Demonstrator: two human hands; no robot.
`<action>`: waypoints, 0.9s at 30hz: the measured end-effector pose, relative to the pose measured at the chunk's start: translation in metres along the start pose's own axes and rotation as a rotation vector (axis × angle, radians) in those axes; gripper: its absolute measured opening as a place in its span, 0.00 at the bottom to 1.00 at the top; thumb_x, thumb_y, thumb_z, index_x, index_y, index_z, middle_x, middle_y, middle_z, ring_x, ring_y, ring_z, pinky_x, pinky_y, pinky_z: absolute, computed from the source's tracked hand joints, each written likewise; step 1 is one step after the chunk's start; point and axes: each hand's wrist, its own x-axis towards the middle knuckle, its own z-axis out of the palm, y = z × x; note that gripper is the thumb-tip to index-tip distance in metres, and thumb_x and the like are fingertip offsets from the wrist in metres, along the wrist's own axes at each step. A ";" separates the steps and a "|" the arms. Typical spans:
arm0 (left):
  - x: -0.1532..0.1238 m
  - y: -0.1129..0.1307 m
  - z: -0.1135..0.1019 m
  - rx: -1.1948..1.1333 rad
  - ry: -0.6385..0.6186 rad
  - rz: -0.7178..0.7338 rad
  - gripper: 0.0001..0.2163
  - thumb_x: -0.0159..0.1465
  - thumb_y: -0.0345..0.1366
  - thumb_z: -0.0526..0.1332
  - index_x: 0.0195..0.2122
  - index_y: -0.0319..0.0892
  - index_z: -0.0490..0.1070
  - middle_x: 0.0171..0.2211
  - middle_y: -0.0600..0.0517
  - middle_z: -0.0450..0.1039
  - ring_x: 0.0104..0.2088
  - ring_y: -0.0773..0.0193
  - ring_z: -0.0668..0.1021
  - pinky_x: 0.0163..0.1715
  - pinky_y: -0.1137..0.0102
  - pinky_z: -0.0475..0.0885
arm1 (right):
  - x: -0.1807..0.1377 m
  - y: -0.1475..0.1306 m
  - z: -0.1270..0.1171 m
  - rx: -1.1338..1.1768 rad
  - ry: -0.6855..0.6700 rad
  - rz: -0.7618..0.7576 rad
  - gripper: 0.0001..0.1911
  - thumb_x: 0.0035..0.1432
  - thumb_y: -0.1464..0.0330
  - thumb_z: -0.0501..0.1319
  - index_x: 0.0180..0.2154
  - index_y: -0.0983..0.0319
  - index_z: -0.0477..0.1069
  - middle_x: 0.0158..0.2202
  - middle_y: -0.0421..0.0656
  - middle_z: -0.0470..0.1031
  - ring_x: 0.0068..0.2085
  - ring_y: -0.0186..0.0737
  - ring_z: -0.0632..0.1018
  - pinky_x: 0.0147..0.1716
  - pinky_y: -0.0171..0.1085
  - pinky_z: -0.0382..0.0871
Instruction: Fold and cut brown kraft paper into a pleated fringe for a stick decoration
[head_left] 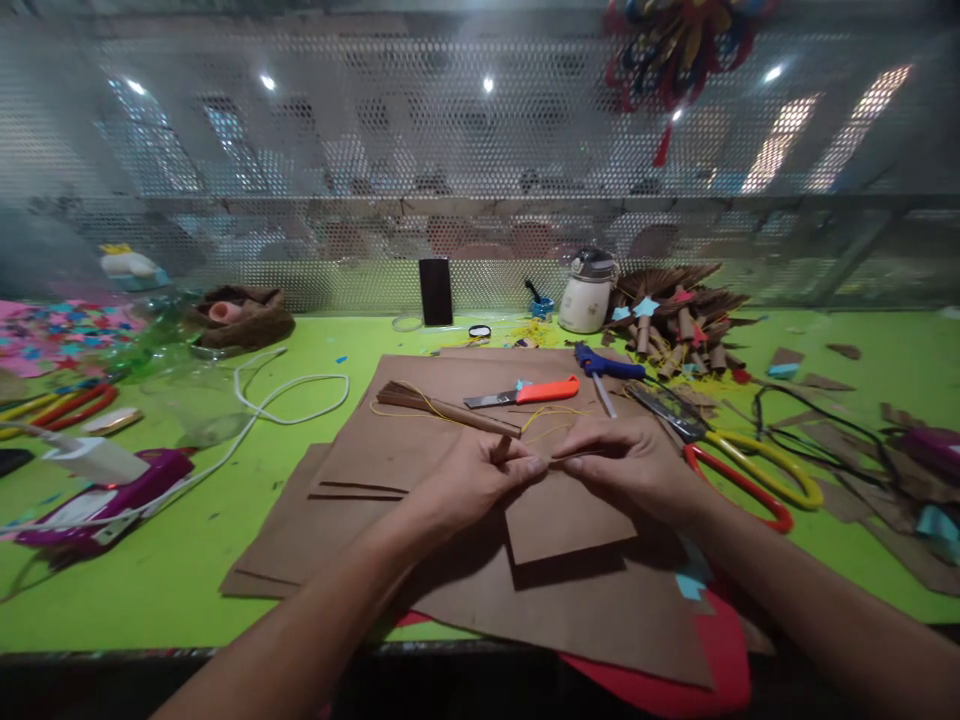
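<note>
My left hand (472, 478) and my right hand (626, 462) meet over a stack of brown paper sheets (450, 570) on the green table (172, 560). Both pinch the top edge of a small brown paper piece (566, 515), fingers closed on it and almost touching. A rolled brown paper broom (446, 408) with yellow thread lies just beyond my left hand. An orange-handled utility knife (525, 392) lies behind it. Scissors (739, 470) with yellow and red handles rest to the right of my right hand.
A blue glue gun (604, 366), a white jar (586, 292), a pile of rolled paper brooms (679, 320) and a dark phone (436, 291) stand at the back. A white cable (289, 395) and a pink device (112, 495) lie left. Red paper (705, 670) sticks out underneath.
</note>
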 end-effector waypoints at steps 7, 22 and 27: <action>-0.001 -0.002 -0.002 -0.121 -0.085 -0.051 0.18 0.55 0.48 0.63 0.20 0.40 0.63 0.19 0.59 0.51 0.22 0.71 0.52 0.23 0.70 0.45 | 0.000 0.001 -0.001 -0.011 0.025 -0.018 0.05 0.52 0.68 0.66 0.33 0.58 0.79 0.31 0.43 0.78 0.34 0.40 0.77 0.35 0.39 0.71; -0.002 -0.005 -0.002 -0.095 -0.162 -0.067 0.20 0.55 0.51 0.62 0.19 0.41 0.58 0.19 0.59 0.48 0.22 0.70 0.50 0.24 0.68 0.43 | 0.000 0.003 -0.004 -0.129 -0.032 -0.166 0.07 0.53 0.74 0.62 0.32 0.57 0.78 0.30 0.41 0.78 0.33 0.40 0.77 0.34 0.39 0.71; -0.002 -0.004 -0.001 -0.096 -0.148 -0.058 0.20 0.55 0.48 0.62 0.18 0.41 0.56 0.19 0.59 0.48 0.22 0.70 0.50 0.23 0.68 0.43 | 0.000 0.004 -0.004 -0.142 -0.041 -0.161 0.07 0.54 0.73 0.62 0.32 0.57 0.78 0.30 0.41 0.77 0.33 0.40 0.77 0.34 0.39 0.70</action>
